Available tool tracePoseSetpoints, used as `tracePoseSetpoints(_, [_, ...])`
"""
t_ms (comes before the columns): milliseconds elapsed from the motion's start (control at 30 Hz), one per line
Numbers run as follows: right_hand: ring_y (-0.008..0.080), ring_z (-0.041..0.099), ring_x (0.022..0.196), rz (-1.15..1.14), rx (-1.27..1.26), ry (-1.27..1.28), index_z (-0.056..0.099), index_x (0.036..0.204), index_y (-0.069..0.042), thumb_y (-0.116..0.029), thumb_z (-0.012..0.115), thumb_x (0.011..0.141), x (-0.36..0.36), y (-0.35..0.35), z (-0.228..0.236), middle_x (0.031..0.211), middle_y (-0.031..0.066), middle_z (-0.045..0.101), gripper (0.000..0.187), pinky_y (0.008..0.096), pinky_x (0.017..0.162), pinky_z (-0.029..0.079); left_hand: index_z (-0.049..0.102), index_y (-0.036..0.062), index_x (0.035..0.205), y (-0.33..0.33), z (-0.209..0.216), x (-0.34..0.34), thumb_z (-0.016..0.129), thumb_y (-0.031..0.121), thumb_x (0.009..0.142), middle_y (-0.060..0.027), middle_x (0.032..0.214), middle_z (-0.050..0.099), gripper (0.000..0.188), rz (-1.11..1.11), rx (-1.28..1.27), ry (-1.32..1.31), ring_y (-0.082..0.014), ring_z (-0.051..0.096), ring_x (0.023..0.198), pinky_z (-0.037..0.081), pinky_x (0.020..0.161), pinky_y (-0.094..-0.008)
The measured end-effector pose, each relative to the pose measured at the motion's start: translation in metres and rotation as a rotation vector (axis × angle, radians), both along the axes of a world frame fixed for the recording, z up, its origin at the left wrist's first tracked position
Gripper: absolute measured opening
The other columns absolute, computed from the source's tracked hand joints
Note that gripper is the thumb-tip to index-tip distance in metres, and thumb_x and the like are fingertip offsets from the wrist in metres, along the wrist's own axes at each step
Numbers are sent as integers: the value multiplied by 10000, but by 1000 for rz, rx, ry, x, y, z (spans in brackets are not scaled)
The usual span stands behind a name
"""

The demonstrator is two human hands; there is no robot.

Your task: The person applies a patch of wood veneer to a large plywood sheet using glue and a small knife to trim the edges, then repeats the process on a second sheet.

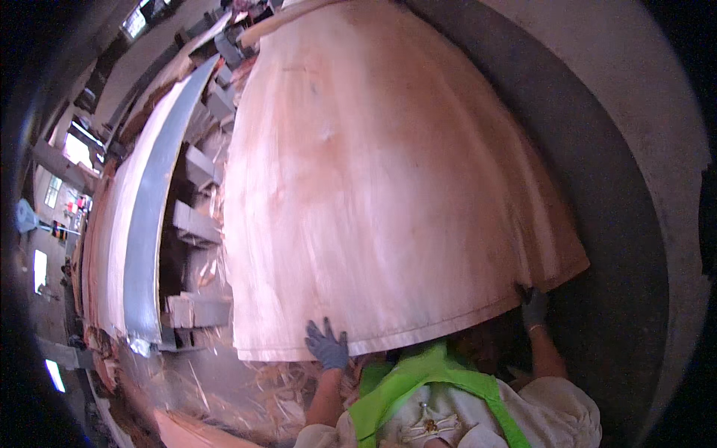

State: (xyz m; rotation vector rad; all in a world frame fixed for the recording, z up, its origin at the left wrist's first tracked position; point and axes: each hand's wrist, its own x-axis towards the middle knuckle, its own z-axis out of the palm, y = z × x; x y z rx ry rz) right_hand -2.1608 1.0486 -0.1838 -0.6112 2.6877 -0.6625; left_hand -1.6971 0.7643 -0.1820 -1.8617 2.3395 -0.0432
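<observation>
A wide, pale pinkish-brown wood veneer sheet [373,194] spreads out in front of me, its near edge close to my body. My left hand [327,346], in a dark grey glove, lies on that near edge with its fingers spread over the top face. Toward the right near corner, my right hand [533,308], also gloved, grips the edge of the sheet; part of its fingers is hidden there.
Left of the sheet, several grey blocks [197,225] stand in a row. Beyond them lies a stack topped with a long blue-grey panel [146,224]. Torn veneer scraps [280,399] litter the floor at lower left. A plain wall [635,112] rises on the right.
</observation>
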Motion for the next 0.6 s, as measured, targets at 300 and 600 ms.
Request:
tracePoseSetpoints(300, [346,526,970,29,-49,26,529,1137,28,-199,619,827,30,93,3,1113,222,536,394,400,832,431,254,285,1424,-13,-20,-22,366,551,885,-215,1485,111,612,-23,375,38,-387,145,1358,151,1057,-559])
tracePoseSetpoints(600, [297,527,869,-184,-136,-243,563,1082,16,-245,616,840,44,101,-6,999,178,555,360,367,756,439,230,283,1430,-31,12,-30,329,575,884,-202,1484,134,627,-31,598,-43,-388,177,1352,234,1032,-535])
